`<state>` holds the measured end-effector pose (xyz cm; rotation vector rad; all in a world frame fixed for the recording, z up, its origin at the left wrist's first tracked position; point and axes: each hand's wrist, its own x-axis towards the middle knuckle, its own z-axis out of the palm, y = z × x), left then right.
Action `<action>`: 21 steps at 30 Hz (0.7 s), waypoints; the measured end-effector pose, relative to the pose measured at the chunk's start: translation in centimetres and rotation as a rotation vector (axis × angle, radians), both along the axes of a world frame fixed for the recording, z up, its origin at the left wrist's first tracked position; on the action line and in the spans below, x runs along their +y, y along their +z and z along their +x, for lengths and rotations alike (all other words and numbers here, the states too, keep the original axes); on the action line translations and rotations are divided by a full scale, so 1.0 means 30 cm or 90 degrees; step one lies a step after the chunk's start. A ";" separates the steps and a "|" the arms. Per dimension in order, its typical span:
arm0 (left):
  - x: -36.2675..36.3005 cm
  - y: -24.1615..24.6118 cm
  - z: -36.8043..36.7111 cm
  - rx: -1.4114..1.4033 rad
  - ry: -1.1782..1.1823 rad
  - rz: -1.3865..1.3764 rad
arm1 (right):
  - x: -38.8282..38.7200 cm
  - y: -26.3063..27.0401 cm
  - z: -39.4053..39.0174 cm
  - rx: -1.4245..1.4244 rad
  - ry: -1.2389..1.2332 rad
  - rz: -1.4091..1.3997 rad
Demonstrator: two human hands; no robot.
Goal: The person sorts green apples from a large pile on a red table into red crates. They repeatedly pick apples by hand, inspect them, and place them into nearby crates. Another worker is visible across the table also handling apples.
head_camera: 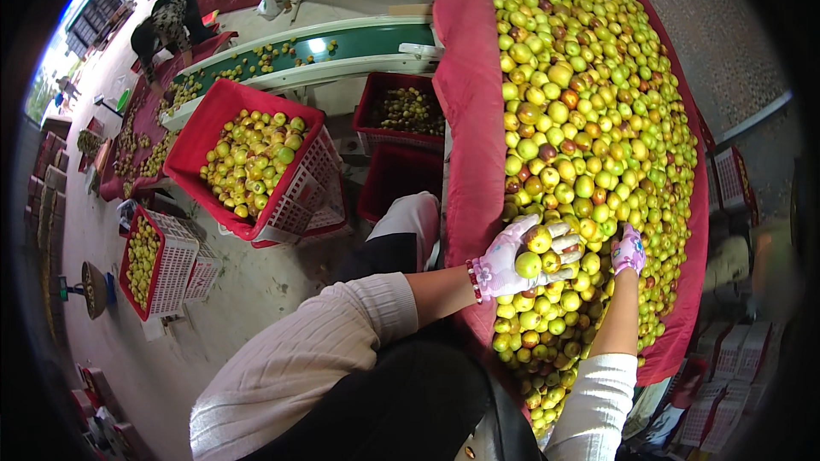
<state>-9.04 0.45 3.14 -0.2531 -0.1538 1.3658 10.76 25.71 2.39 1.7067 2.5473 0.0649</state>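
My left hand, in a white and purple patterned glove, is turned palm up with several yellow-green jujubes resting in its palm and fingers. To its right, my right hand wears a matching glove and touches the heap. Its fingertips point down among the fruit and are partly hidden, so whether it grips one cannot be told. Both hands are over a large heap of green, yellow and reddish-brown jujubes, spread on a red cloth that covers a long sorting table.
Left of the table stands a red-lined crate full of jujubes, with a smaller filled crate below it. A darker crate sits beside the table. Beyond runs a green conveyor belt, where another person bends over fruit.
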 end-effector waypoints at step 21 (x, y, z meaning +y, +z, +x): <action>-0.230 -0.032 -0.282 -0.024 0.172 0.032 | -0.266 0.146 -0.235 0.630 0.171 -0.004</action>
